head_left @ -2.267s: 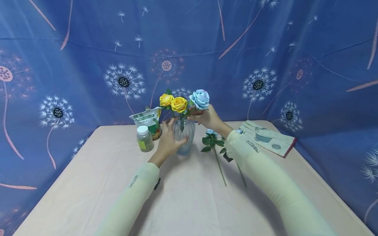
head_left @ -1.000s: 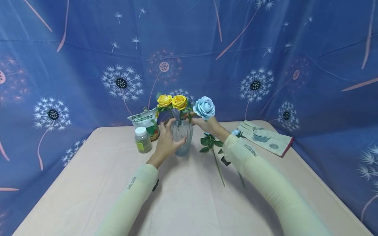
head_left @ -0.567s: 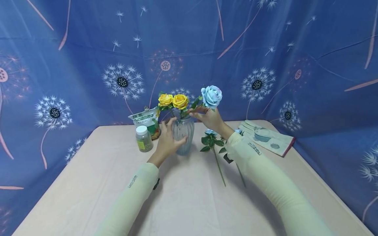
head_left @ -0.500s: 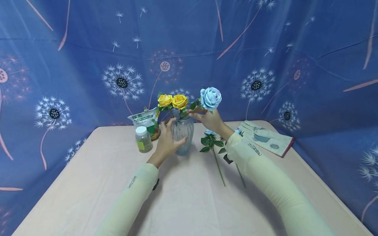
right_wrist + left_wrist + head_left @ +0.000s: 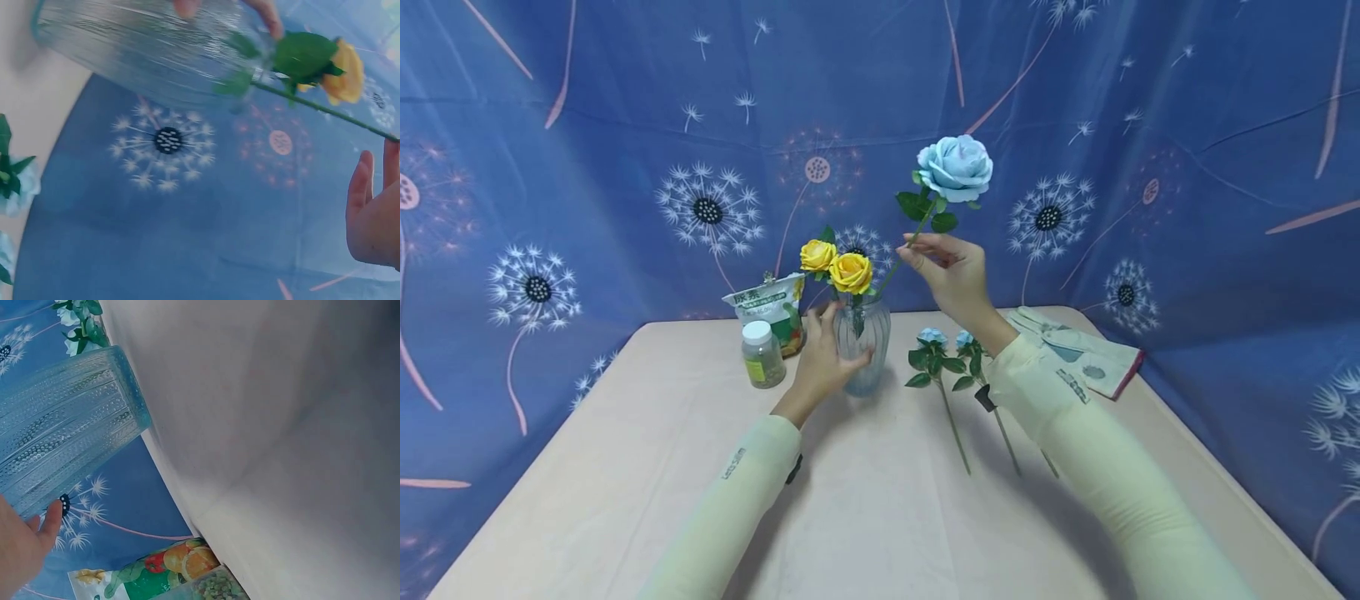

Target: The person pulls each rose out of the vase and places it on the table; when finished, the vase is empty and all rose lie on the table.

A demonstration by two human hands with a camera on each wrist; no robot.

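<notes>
A ribbed clear glass vase (image 5: 867, 333) stands upright on the table, with two yellow roses (image 5: 852, 273) in its mouth. My left hand (image 5: 827, 354) grips it from the left, the thumb reaching across its front. My right hand (image 5: 958, 283), above and to the right of the vase, pinches the stem of a light blue rose (image 5: 957, 169) between thumb and fingertips. That rose leans right, its bloom high over the yellow ones. In the right wrist view its green stem (image 5: 325, 111) slants from the fingertips down to the vase mouth.
Blue roses (image 5: 946, 400) lie on the pink table (image 5: 850, 517) beneath my right forearm, which partly hides them. Behind it lies a pair of pale work gloves (image 5: 1105, 367). A white-capped jar (image 5: 763, 358) and a clipped printed bag (image 5: 778, 308) stand left of the vase.
My right hand has risen from the vase mouth and moved right, lifting the blue rose much higher. The yellow roses have shifted slightly. My left hand has stayed on the vase.
</notes>
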